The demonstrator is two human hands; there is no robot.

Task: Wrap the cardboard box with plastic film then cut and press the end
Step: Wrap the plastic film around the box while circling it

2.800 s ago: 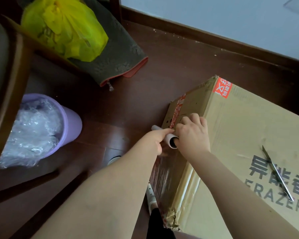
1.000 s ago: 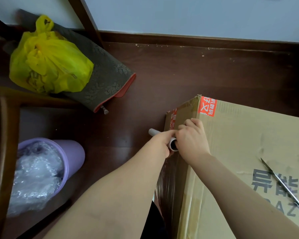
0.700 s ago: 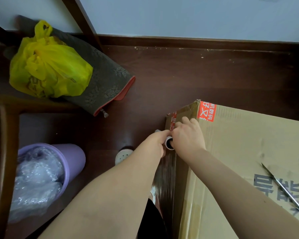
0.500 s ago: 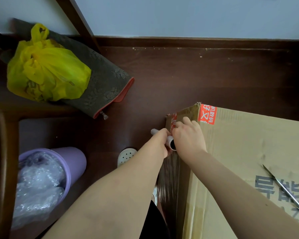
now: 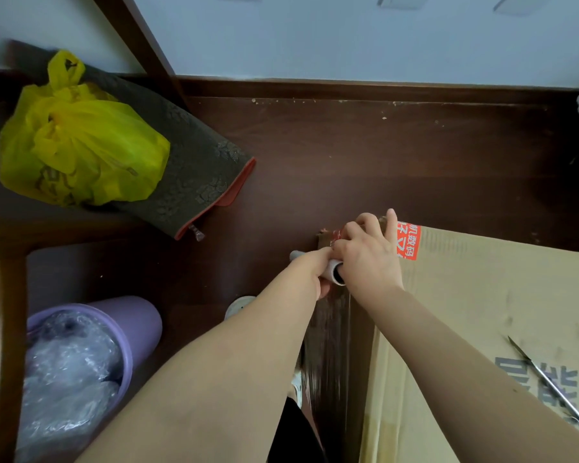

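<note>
Edging farther toward the far corner of the cardboard box (image 5: 482,295) at four o'clock; stretching plastic film (image 5: 331,355) down its left side at six; grasping with right hand (image 5: 370,259) and left hand (image 5: 318,274), one per end, the film roll (image 5: 334,274) near centre; leaving a metal blade (image 5: 550,384) lying on top at four.

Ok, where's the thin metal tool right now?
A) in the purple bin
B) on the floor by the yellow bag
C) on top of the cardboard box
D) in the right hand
C: the thin metal tool lies flat on the printed top face of the cardboard box.
</note>
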